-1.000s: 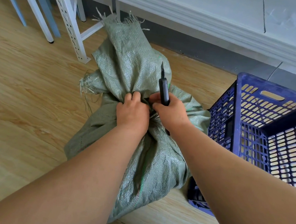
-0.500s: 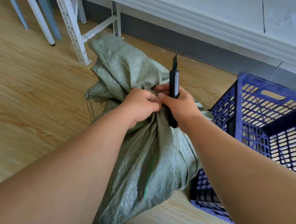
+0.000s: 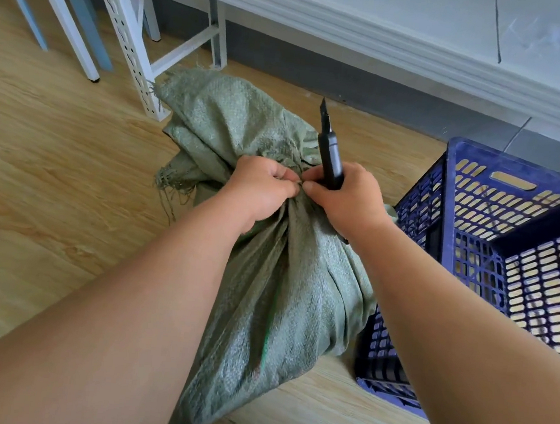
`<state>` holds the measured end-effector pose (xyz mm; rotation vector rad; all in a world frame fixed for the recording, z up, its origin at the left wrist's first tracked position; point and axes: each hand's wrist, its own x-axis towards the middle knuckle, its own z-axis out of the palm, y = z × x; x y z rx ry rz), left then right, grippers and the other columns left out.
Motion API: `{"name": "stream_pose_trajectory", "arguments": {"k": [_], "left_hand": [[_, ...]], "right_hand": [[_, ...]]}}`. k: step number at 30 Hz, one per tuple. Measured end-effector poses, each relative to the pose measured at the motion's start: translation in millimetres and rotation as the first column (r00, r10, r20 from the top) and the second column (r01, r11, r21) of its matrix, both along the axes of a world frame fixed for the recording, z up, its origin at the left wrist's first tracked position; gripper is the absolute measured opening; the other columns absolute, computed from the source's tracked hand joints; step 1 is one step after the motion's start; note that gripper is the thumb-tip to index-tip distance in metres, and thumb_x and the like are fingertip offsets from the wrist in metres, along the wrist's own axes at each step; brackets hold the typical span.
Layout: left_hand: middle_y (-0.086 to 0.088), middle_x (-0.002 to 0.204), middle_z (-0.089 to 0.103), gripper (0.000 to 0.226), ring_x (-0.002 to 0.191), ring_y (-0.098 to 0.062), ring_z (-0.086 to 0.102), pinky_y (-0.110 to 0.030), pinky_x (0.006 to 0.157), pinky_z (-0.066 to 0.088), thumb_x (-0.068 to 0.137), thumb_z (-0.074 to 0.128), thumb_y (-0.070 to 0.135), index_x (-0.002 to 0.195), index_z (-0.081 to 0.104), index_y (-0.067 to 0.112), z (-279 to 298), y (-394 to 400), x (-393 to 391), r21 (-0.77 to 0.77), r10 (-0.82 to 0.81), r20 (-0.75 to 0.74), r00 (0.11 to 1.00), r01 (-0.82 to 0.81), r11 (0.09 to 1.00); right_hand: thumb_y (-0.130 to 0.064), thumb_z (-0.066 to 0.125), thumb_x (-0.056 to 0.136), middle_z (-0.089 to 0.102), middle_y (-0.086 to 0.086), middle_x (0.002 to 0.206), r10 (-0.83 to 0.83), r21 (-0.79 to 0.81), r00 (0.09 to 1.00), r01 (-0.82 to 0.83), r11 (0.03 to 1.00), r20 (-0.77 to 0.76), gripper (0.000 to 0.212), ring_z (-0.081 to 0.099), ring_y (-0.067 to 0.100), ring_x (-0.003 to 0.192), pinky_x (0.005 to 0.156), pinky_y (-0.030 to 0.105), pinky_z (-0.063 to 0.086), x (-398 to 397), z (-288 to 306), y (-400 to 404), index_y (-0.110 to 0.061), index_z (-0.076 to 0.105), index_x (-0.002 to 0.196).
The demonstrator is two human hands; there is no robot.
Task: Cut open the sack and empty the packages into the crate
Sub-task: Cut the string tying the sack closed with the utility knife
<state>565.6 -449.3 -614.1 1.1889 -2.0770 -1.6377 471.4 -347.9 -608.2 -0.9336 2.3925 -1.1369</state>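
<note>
Green woven sack (image 3: 285, 280) stands on the wood floor (image 3: 34, 188), touching the blue crate (image 3: 476, 213) at its right. Left hand (image 3: 260, 189) grips its bunched neck; right hand (image 3: 345, 197) holds a black knife (image 3: 327, 148), blade up.

Green woven sack (image 3: 285, 280), blue perforated crate (image 3: 477, 203)

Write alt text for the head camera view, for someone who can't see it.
Two bare hands bunch the neck of a green woven sack on a wooden floor; the right hand also grips a black utility knife, blade pointing up. A blue slotted crate stands just right of the sack.
</note>
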Motion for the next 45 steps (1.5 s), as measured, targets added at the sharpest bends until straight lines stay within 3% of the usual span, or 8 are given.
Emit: {"name": "stream_pose_trajectory", "arguments": {"k": [4,10,16,22,26,32,37,45], "left_hand": [[-0.011,0.123,0.049,0.009,0.106,-0.026,0.056,-0.036,0.095,0.048,0.082,0.070,0.021,0.076,0.065,0.025,3,5,-1,-0.194,0.020,0.060,0.998,-0.008,0.981],[-0.013,0.114,0.059,0.012,0.098,-0.024,0.059,-0.027,0.087,0.046,0.088,0.062,0.019,0.090,0.073,0.015,7,12,-5,-0.268,-0.048,0.074,0.996,0.066,0.961],[0.011,0.086,0.058,0.018,0.077,-0.006,0.058,-0.021,0.073,0.048,0.088,0.062,0.015,0.084,0.068,0.030,9,13,1,-0.309,-0.075,-0.060,0.995,0.053,0.950],[0.010,0.114,0.043,0.030,0.115,-0.016,0.040,-0.031,0.092,0.029,0.085,0.061,0.048,0.114,0.065,0.042,-4,10,9,-0.743,-0.120,0.210,0.970,0.238,0.625],[0.014,0.128,0.045,0.029,0.127,-0.014,0.032,-0.034,0.097,0.016,0.078,0.058,0.060,0.092,0.068,0.036,0,14,8,-0.909,-0.123,0.182,0.976,0.215,0.358],[0.010,0.125,0.043,0.042,0.123,-0.015,0.039,-0.034,0.090,0.023,0.089,0.053,0.047,0.130,0.043,0.051,-10,6,10,-0.729,-0.227,0.305,0.925,0.380,0.569],[0.007,0.112,0.036,0.051,0.120,-0.017,0.038,-0.039,0.094,0.042,0.076,0.052,0.066,0.124,0.047,0.048,-9,6,10,-0.570,-0.175,0.385,0.906,0.383,0.727],[0.006,0.121,0.051,0.045,0.111,-0.020,0.052,-0.034,0.075,0.045,0.076,0.071,0.045,0.117,0.055,0.033,-16,11,10,-0.733,-0.067,0.306,0.950,0.280,0.620]], "right_hand": [[-0.019,0.076,0.080,0.066,-0.007,0.082,0.035,0.046,0.999,-0.033,0.998,-0.035,0.011,0.059,0.011,0.073,0.065,0.021,0.041,-2,-1,-1,-0.023,0.071,0.090],[-0.021,0.072,0.082,0.057,0.005,0.094,0.018,0.122,0.987,0.002,0.993,-0.159,0.015,0.053,0.021,0.079,0.068,0.024,0.035,7,-27,0,-0.015,0.070,0.095],[-0.015,0.076,0.080,0.070,-0.009,0.071,-0.215,-0.139,0.874,0.301,0.943,0.436,0.016,0.065,0.010,0.069,0.072,0.030,0.054,16,-44,13,-0.025,0.070,0.069],[-0.012,0.067,0.087,0.066,-0.009,0.069,-0.115,-0.278,0.878,0.268,0.922,0.465,0.026,0.059,0.009,0.067,0.065,0.027,0.050,15,-38,9,-0.033,0.067,0.071],[-0.005,0.062,0.086,0.065,-0.019,0.068,-0.086,-0.318,0.910,0.229,0.920,0.405,0.030,0.058,-0.002,0.065,0.062,0.015,0.048,14,-37,14,-0.032,0.064,0.074],[-0.008,0.070,0.085,0.064,-0.009,0.078,-0.060,-0.353,0.939,0.186,0.917,0.339,0.018,0.057,0.007,0.075,0.081,0.030,0.050,12,-28,16,-0.023,0.062,0.079],[-0.009,0.070,0.084,0.064,-0.008,0.081,-0.085,-0.289,0.960,0.164,0.943,0.266,0.018,0.059,0.009,0.077,0.082,0.035,0.052,10,-24,14,-0.025,0.062,0.081],[-0.012,0.072,0.082,0.063,-0.008,0.079,-0.097,-0.253,0.978,0.143,0.957,0.186,0.018,0.057,0.011,0.076,0.079,0.033,0.050,9,-22,7,-0.026,0.062,0.078]]}}
